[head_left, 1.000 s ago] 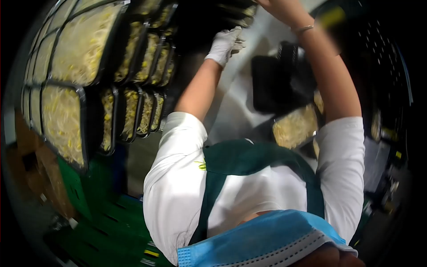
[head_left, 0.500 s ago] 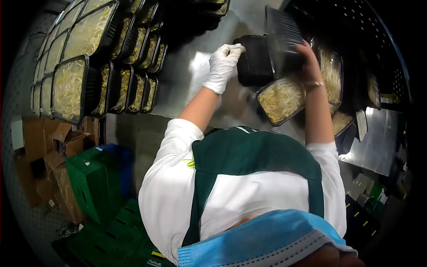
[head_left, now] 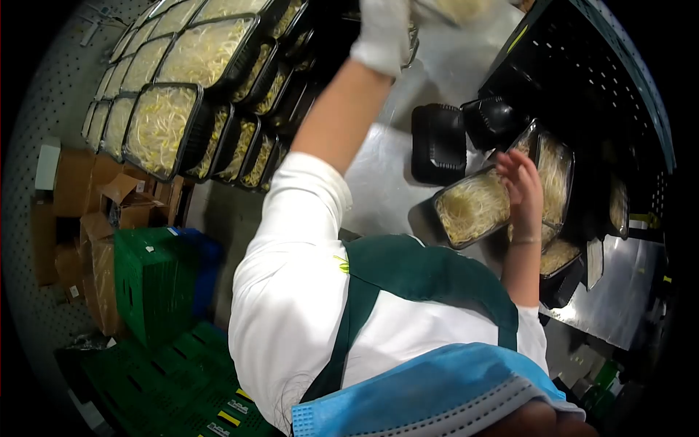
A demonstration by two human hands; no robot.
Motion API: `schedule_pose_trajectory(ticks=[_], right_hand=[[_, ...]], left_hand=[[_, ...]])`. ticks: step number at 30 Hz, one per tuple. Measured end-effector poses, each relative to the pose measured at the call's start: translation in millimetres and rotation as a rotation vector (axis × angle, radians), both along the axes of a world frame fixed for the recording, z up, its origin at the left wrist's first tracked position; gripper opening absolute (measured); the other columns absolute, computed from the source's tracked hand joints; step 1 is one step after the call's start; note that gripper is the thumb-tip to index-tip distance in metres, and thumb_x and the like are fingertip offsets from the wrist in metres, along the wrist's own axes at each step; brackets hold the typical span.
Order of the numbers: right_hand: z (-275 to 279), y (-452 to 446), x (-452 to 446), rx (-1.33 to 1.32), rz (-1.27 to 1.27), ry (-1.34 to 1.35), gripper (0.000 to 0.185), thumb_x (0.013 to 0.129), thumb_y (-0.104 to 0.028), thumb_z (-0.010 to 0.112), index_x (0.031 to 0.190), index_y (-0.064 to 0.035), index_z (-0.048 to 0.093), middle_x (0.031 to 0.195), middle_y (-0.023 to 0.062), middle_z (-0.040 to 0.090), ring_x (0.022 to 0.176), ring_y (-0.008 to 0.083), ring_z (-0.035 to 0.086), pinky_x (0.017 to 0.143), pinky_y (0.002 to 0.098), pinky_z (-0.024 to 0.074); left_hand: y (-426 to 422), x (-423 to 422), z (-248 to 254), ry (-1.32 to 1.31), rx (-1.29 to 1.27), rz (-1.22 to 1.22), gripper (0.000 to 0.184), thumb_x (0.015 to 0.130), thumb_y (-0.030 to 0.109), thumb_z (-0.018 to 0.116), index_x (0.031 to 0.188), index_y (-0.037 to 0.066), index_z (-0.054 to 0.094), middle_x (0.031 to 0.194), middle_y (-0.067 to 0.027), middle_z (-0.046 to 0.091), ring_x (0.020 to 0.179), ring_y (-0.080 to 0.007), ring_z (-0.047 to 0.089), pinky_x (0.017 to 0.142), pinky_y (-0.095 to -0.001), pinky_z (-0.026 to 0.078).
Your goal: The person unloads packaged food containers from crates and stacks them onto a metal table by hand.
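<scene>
My left hand (head_left: 384, 35), in a white glove, reaches to the top edge of the view, where its fingers are cut off. Just right of it, a blurred tray of sprouts (head_left: 460, 9) shows partly. My bare right hand (head_left: 521, 191) has its fingers apart, holding nothing, beside a filled sprout tray (head_left: 472, 208) on the metal table (head_left: 378, 164). Farther right stands another sprout tray (head_left: 555, 178). Two black trays, one on the left (head_left: 438, 144) and one tilted on the right (head_left: 495, 120), lie above my right hand.
Stacked sprout trays (head_left: 162, 130) fill the upper left. A black perforated crate (head_left: 575, 65) stands at the upper right. Lower left are cardboard boxes (head_left: 76, 182), a green crate (head_left: 153, 284) and green crates or pallets (head_left: 164, 379). More trays (head_left: 559, 256) sit at the right.
My left hand has moved up, away from the black trays. My right hand has let go of a black tray and come down. The view has shifted.
</scene>
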State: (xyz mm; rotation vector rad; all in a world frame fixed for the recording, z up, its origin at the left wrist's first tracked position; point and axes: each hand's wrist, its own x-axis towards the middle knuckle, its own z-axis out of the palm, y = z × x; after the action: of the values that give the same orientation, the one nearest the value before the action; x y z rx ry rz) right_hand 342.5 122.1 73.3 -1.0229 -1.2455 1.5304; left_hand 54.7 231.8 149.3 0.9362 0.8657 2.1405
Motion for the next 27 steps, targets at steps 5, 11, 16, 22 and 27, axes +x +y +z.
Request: schedule_pose_trajectory(ticks=[5,11,16,22,27], right_hand=[[-30.8,-19.3,34.3,0.325,-0.096,-0.729,0.044,0.076,-0.015,0.058,0.113,0.0012,0.043,0.111,0.0152,0.049,0.104,0.0239,0.047,0.090,0.0316,0.0352],[-13.8,-42.3,34.5,0.599,0.442,-1.299,0.073,0.058,-0.015,0.068,0.122,-0.0035,0.034,0.124,0.0194,0.036,0.116,0.0332,0.033,0.094,0.0385,0.0298],[-61.4,-31.6,42.8,1.172,0.383,-1.482,0.041,0.074,-0.010,0.048,0.114,-0.0046,0.046,0.118,0.0110,0.046,0.108,0.0274,0.044,0.085,0.0344,0.0381],[-64.8,-62.0,24.4,1.244,0.345,-1.194,0.043,0.063,-0.018,0.062,0.102,-0.0041,0.053,0.108,0.0061,0.054,0.087,0.0186,0.052,0.071,0.0301,0.0434],[-61.3,-87.7,21.1,0.977,0.054,-0.994,0.029,0.065,-0.014,0.064,0.091,-0.0040,0.059,0.090,0.0069,0.060,0.069,0.0205,0.053,0.061,0.0274,0.0442]], left_hand=[[92.8,-86.9,11.4,0.068,-0.269,-0.006,0.046,0.087,0.032,0.036,0.064,-0.001,0.058,0.059,-0.0139,0.059,0.042,-0.0204,0.052,0.038,-0.0265,0.038],[18.3,-50.5,2.3,0.368,-0.386,-0.090,0.037,0.083,0.033,0.046,0.065,0.003,0.058,0.061,-0.0076,0.059,0.047,-0.0134,0.054,0.042,-0.0220,0.040],[-38.9,62.6,-112.1,1.159,-0.612,-0.087,0.066,0.065,0.055,0.057,0.105,0.003,0.047,0.105,-0.0187,0.046,0.096,-0.0299,0.046,0.080,-0.0397,0.037],[-68.6,128.2,-145.4,1.702,-0.863,0.055,0.089,0.059,0.052,0.059,0.131,0.016,0.023,0.136,-0.0196,0.010,0.121,-0.0491,0.009,0.088,-0.0668,0.014],[-105.9,50.9,-142.4,1.158,-0.932,0.065,0.103,0.055,0.039,0.067,0.133,0.011,0.006,0.133,-0.0264,0.009,0.118,-0.0409,0.026,0.094,-0.0435,0.030]])
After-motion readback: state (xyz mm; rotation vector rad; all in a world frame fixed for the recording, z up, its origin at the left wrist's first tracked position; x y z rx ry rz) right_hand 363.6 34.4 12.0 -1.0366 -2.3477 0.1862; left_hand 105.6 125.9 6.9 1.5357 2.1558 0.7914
